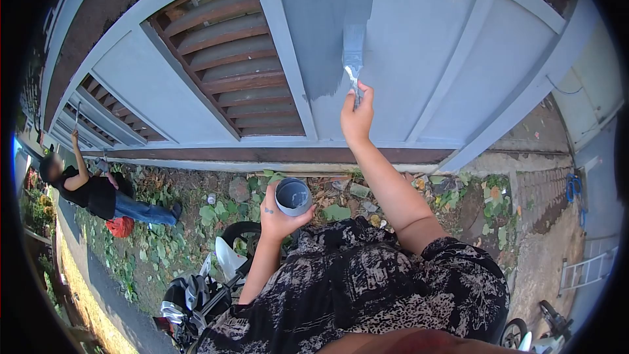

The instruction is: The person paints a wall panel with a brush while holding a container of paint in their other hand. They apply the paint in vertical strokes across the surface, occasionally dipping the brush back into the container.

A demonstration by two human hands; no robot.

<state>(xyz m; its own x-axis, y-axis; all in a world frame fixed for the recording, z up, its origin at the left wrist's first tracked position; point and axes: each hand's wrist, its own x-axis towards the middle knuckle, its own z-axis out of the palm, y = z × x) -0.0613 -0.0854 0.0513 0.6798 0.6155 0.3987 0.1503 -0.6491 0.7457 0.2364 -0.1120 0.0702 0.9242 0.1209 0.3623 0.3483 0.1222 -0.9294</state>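
Note:
My right hand [357,113] grips the handle of a wide paintbrush [354,46], whose bristles lie against a wall panel [419,33]. Darker grey wet paint [314,26] covers the panel's left part, with a ragged lower edge, and meets the lighter surface near the brush. Lower down, my left hand [282,217] is wrapped round a round cup [293,196] with grey paint inside. A pale vertical strip borders the panel on its left.
Brown louvres [242,59] fill the opening to the left. Another person [92,190] works at the wall far left. Plants and litter cover the ground below; a motorcycle [203,295] stands lower left. A ladder [590,269] is at right.

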